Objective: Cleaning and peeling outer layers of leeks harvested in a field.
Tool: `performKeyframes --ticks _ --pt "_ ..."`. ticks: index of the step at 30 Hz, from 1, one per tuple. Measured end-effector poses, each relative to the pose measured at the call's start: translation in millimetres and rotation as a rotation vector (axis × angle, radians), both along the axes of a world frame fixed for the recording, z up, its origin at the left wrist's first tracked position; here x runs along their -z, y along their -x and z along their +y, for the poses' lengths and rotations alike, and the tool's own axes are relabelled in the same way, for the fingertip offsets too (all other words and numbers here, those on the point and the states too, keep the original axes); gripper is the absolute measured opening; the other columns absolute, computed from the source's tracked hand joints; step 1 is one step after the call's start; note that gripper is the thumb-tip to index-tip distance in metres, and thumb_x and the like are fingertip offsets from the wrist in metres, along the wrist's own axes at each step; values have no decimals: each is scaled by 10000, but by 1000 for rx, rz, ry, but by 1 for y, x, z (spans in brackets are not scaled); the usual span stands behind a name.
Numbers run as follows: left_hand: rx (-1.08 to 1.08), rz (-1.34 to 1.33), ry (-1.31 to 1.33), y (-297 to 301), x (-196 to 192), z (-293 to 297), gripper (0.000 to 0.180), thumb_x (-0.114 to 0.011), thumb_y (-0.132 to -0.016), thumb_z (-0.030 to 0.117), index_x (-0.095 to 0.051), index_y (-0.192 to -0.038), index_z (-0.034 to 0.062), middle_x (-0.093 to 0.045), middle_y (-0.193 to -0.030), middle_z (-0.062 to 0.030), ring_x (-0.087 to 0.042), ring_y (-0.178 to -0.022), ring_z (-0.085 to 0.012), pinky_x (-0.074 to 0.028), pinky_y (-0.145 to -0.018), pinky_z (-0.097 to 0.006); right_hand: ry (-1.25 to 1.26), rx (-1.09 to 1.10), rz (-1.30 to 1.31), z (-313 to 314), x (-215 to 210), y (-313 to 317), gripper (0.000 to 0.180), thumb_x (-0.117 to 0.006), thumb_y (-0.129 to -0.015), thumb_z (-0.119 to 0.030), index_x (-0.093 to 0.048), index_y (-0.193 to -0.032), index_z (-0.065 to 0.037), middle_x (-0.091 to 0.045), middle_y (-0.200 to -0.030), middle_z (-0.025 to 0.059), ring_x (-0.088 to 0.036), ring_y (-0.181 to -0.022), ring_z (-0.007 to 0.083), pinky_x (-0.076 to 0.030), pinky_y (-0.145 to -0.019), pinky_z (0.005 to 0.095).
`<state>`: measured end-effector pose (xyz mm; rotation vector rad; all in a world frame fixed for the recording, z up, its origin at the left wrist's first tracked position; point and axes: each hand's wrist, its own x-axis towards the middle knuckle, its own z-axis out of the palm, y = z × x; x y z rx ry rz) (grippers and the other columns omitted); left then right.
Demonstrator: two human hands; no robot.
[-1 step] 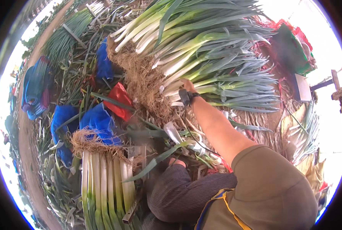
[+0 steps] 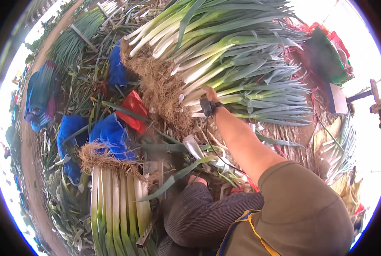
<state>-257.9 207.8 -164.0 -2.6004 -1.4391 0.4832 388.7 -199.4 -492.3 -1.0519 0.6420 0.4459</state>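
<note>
A big pile of leeks (image 2: 237,55) lies at the top, with brown roots (image 2: 156,85) to the left and green leaves to the right. My right hand (image 2: 210,94) reaches into its near side, its fingers curled down round a white leek stalk and partly hidden among the stalks. A dark device with a cable (image 2: 207,107) is strapped at my right wrist. Nearer, at the lower left, a row of trimmed leeks (image 2: 113,205) lies side by side, roots away from me, against a metal frame (image 2: 144,238). My left hand is out of view.
Blue plastic pieces (image 2: 111,134) and a red piece (image 2: 133,109) lie beyond the trimmed row. Loose leaves and scraps (image 2: 66,205) litter the left. A bundle of thin green stalks (image 2: 81,38) lies far left. Red netting and a green package (image 2: 327,55) stand at the right.
</note>
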Motion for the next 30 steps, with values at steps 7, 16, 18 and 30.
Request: performKeyframes --ticks 7,16,18,30 --pt "-60 52 2 16 -24 -14 384 -528 -929 263 -591 -1222 23 -634 -1137 -190 -589 -1051 -339 -456 -909 -389 -346 107 -5 13 -42 25 336 -646 -874 -309 -537 -974 -7 -572 -721 97 -545 -605 231 -474 -597 358" --pt "-70 82 4 17 -63 -39 418 -531 -924 286 -578 -1246 24 -625 -1176 -202 -577 -1086 -357 -440 -937 -398 -919 41 -203 27 -168 124 243 -632 -838 -41 -575 -1069 11 -636 -1077 137 -627 -1042 258 -511 -957 397" --pt "-61 82 0 12 -76 -45 426 -532 -923 291 -575 -1251 24 -623 -1184 -205 -575 -1094 -362 -437 -944 -400 -1148 -31 -357 50 -209 152 185 -602 -893 -94 -574 -1059 -17 -631 -1083 141 -620 -1053 262 -509 -979 401" --pt "-67 -867 81 51 -126 -81 307 -642 -852 38 -618 -1155 -8 -653 -1087 -146 -650 -906 -226 -513 -775 -317 -1370 -974 -686 128 -397 358 357 -614 -916 -60 -372 -1176 -97 -537 -1023 45 -557 -984 145 -467 -877 324"
